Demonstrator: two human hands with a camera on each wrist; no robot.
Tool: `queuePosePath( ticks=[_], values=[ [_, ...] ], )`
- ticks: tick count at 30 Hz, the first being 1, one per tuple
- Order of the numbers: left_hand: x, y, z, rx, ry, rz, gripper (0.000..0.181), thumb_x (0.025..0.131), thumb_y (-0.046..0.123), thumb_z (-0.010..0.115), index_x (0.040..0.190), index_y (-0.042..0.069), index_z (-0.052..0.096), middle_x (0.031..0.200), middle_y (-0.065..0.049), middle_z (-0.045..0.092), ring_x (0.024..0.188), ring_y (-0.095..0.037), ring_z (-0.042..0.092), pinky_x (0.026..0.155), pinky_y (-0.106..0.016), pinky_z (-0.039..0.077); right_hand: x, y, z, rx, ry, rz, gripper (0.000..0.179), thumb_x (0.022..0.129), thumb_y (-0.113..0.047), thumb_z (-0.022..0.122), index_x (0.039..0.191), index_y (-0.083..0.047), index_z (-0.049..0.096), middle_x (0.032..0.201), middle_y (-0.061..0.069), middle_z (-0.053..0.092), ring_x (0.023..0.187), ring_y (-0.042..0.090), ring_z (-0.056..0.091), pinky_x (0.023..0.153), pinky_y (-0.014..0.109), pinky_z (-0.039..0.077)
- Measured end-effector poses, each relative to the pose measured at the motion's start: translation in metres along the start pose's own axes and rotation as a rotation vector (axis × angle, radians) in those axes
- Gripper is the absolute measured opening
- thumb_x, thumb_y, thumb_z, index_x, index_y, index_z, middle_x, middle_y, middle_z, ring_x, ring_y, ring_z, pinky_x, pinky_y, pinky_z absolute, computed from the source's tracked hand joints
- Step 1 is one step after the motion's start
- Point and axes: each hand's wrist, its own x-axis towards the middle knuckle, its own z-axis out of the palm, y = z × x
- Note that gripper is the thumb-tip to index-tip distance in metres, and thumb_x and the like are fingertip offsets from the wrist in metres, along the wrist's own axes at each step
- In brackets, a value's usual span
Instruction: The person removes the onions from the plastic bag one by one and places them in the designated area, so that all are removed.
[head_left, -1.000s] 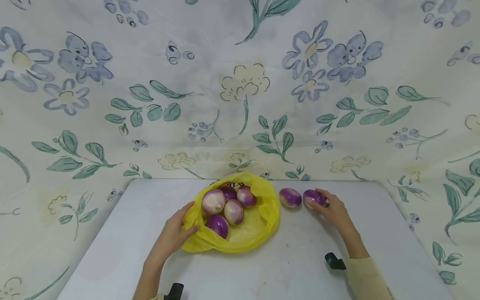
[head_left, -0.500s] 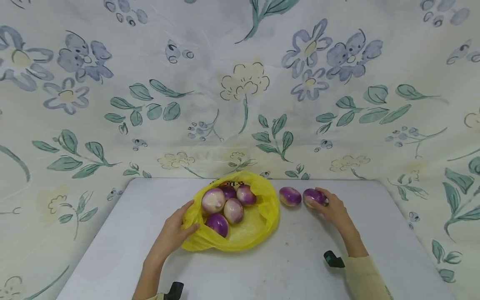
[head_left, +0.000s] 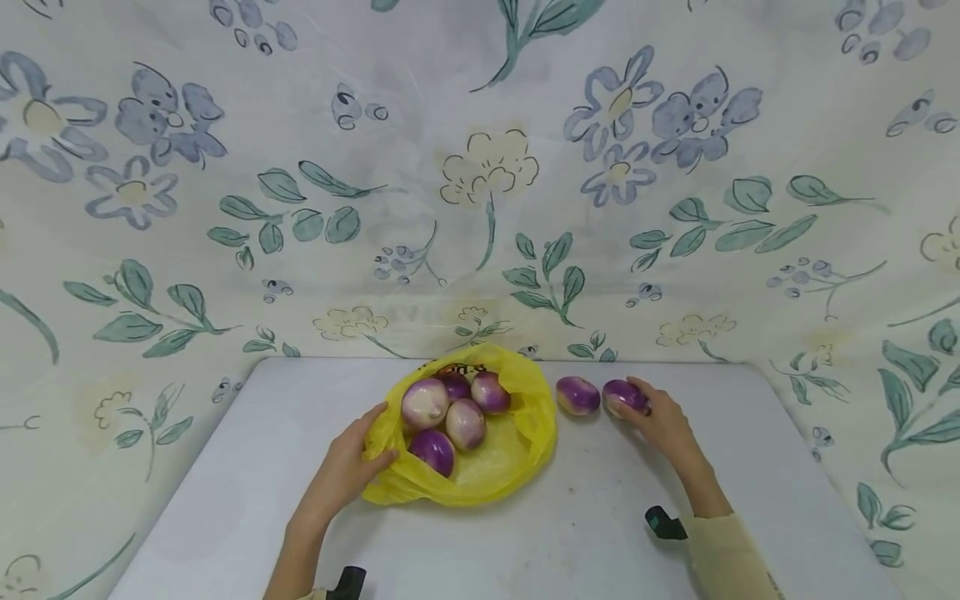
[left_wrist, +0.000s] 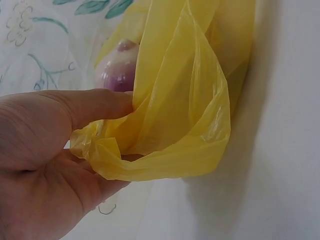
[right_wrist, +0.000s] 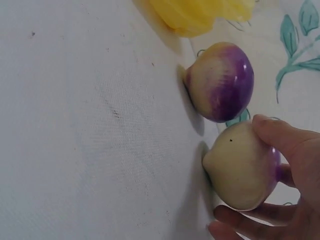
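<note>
A yellow plastic bag [head_left: 491, 462] lies with its mouth wide on the white table, holding several glossy purple-and-white turnips [head_left: 465, 423]. My left hand [head_left: 345, 462] holds the left side of the bag's rim, the thin film [left_wrist: 165, 135] pinched between thumb and fingers in the left wrist view. To the right of the bag, two more turnips stand side by side. The nearer one [head_left: 577, 396] is untouched. My right hand [head_left: 667, 425] grips the farther one [right_wrist: 242, 167] with thumb and fingers around it; its pale tapered end points down at the tabletop.
The white table [head_left: 585, 533] ends at the back against a floral cloth [head_left: 480, 208]. Black camera mounts [head_left: 663, 523] sit at both wrists, above the table surface.
Hardly anything differs: both hands, the bag and the turnips keep their places, with only a slight shift of the whole head view.
</note>
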Motion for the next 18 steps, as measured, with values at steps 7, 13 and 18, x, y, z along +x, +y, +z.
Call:
queuePosePath(
  ticks=[7,13,18],
  values=[
    [0.0,0.0007,-0.0012,-0.011,-0.012,-0.021,0.071,0.09,0.014,0.068,0.151,0.004,0.033,0.15,-0.025,0.042,0.137,-0.045,0.042,0.11,-0.059,0.039,-0.0027,-0.0023,-0.0015,-0.028,0.006,0.004,0.072,0.094,-0.052,0.057,0.149,-0.008,0.039,0.135,0.035,0.051,0.123,0.052,0.052,0.095,0.066,0.048],
    [-0.0001,0.0022,-0.0017,-0.011,-0.011,-0.016,0.071,0.09,0.013,0.068,0.151,0.003,0.033,0.15,-0.025,0.042,0.137,-0.046,0.041,0.111,-0.06,0.038,-0.0041,-0.0041,-0.004,-0.027,0.0,0.007,0.076,0.095,-0.053,0.056,0.15,-0.005,0.035,0.135,0.036,0.05,0.12,0.051,0.054,0.094,0.064,0.049],
    [-0.0003,0.0024,-0.0027,-0.012,-0.005,-0.008,0.071,0.09,0.013,0.069,0.151,0.003,0.033,0.15,-0.026,0.042,0.138,-0.046,0.041,0.111,-0.06,0.037,-0.0046,-0.0059,-0.0066,-0.031,-0.002,0.003,0.076,0.094,-0.052,0.057,0.15,-0.005,0.036,0.135,0.037,0.049,0.117,0.051,0.055,0.092,0.065,0.049]
  ],
)
